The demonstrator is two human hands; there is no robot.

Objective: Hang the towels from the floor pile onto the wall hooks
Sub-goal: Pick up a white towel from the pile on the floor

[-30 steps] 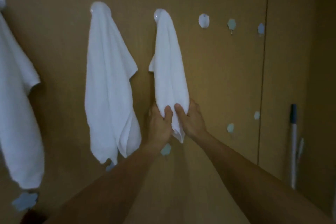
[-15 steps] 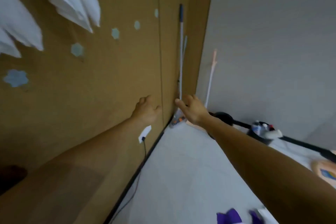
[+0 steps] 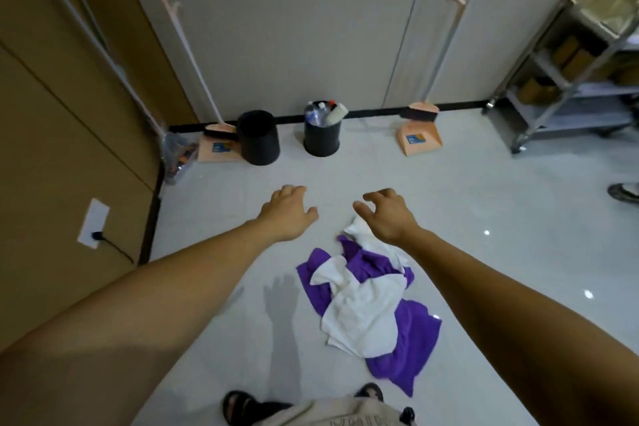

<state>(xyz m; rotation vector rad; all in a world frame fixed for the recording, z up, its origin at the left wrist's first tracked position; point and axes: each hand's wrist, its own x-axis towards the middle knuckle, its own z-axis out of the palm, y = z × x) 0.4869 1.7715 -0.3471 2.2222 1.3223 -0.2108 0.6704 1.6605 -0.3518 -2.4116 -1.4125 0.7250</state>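
A heap of white and purple towels [image 3: 370,308] lies on the pale floor [image 3: 484,270], just ahead of the person's sandalled feet [image 3: 242,406]. The right hand [image 3: 387,214] hangs over the far end of the heap, fingers [image 3: 371,198] apart and curled, holding nothing. The left hand [image 3: 288,209] hangs beside it over bare floor, fingers spread, empty too. Farther off, two black bins [image 3: 259,137] and two dustpans [image 3: 420,138] stand against the grey wall [image 3: 294,28]. A metal cart [image 3: 567,79] stands at the right.

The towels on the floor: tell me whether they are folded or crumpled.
Crumpled. The white towels and purple towels lie tangled in one loose heap on the floor, edges creased and overlapping, none stacked flat.
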